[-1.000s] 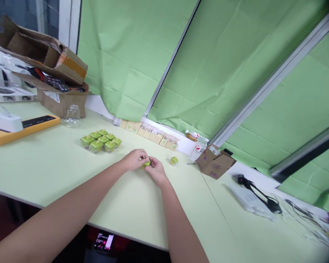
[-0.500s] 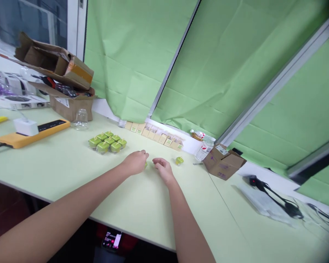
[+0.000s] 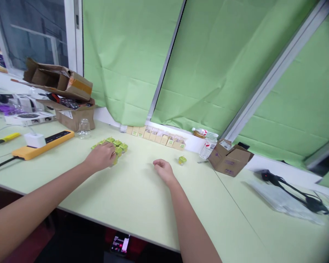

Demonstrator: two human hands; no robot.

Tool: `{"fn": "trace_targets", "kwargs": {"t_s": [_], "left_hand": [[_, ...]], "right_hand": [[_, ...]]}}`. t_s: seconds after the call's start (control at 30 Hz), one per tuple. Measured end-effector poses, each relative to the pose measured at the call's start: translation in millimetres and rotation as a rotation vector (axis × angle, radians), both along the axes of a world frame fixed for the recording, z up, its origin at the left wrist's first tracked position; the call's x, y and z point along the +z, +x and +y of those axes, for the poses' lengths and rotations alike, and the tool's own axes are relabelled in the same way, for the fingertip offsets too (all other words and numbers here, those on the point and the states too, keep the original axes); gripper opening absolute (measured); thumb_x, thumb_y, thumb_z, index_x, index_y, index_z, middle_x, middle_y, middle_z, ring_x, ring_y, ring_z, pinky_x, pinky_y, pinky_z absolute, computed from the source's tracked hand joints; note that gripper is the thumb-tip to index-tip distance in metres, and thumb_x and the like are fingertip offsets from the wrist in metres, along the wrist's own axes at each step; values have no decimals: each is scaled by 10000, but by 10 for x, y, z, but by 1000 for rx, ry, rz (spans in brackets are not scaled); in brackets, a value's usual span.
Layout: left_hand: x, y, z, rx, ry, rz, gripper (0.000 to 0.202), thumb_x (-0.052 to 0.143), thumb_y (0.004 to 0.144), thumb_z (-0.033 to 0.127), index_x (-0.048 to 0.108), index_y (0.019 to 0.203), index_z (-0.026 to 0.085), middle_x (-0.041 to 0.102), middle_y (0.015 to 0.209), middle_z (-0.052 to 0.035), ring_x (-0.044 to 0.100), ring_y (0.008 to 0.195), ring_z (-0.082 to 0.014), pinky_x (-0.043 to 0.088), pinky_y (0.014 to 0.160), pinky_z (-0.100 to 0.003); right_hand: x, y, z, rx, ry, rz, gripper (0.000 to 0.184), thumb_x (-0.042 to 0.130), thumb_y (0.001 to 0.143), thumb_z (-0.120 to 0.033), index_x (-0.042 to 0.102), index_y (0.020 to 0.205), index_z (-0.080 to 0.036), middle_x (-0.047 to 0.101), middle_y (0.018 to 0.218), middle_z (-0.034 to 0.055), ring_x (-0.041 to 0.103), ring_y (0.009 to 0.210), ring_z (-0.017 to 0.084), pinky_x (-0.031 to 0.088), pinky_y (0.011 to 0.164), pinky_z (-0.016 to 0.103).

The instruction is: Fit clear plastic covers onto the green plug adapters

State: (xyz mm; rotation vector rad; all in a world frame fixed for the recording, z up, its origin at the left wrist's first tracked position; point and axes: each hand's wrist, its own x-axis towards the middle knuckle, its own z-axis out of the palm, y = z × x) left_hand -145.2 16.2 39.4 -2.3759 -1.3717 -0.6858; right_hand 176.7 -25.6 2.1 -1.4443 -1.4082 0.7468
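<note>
A pale counter (image 3: 137, 201) runs below green sheeting (image 3: 131, 65), with a dark window (image 3: 38, 36) at the left. Small tan boxes (image 3: 159, 138) line its back edge; a yellow power strip (image 3: 57, 142) lies at left, a cardboard box (image 3: 230, 160) at right. The left hand (image 3: 101, 157) has its grip closed on a green cup (image 3: 115, 160), partly hidden, beside clustered cups (image 3: 123, 147). The right hand (image 3: 163, 171), loosely open, holds nothing near a lone cup (image 3: 182, 160).

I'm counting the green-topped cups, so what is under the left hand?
Green-topped cups show beyond and beside the left hand; whatever lies directly beneath it is hidden, so a full count isn't possible.
</note>
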Motion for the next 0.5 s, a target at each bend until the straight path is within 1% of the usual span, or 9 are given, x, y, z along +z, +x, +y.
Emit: {"fn": "trace_targets", "kwargs": {"t_s": [0.17, 0.23, 0.33, 0.43, 0.5], "left_hand": [[-38, -31, 130, 0, -4, -59, 178, 451, 847, 262, 523, 691, 218, 613, 837, -78, 569, 890, -255, 444, 798, -363], [-52, -13, 157, -3, -6, -92, 174, 469, 838, 265, 522, 681, 214, 607, 831, -75, 567, 878, -250, 440, 777, -352], [-86, 5, 181, 32, 4, -85, 181, 464, 852, 269, 527, 695, 204, 606, 839, -76, 563, 874, -250, 432, 738, -343], [-111, -4, 177, 71, 28, -63, 157, 454, 874, 262, 557, 779, 191, 615, 903, -79, 559, 914, -253, 430, 750, -343], [-104, 1, 142, 83, 49, -79, 128, 474, 867, 248, 579, 899, 181, 621, 992, -90, 551, 960, -265, 431, 783, -364]], "right_hand": [[-32, 27, 36, 3, 2, -2, 254, 581, 616, -241, 717, 827, -207, 710, 836, 19, 632, 793, 196, 477, 751, 317], [-27, 35, 35, 3, 5, -10, 254, 576, 622, -247, 715, 830, -206, 710, 837, 21, 633, 793, 197, 474, 740, 314], [-16, 31, 21, -3, 12, -8, 249, 571, 624, -253, 712, 824, -208, 712, 842, 22, 634, 794, 196, 474, 738, 312], [-18, 8, 21, -10, 5, 0, 243, 580, 622, -264, 710, 819, -210, 712, 844, 21, 634, 797, 201, 478, 738, 316], [-20, 5, 41, -21, 10, -11, 246, 580, 633, -278, 708, 832, -213, 711, 856, 22, 633, 810, 205, 482, 749, 322]]}}
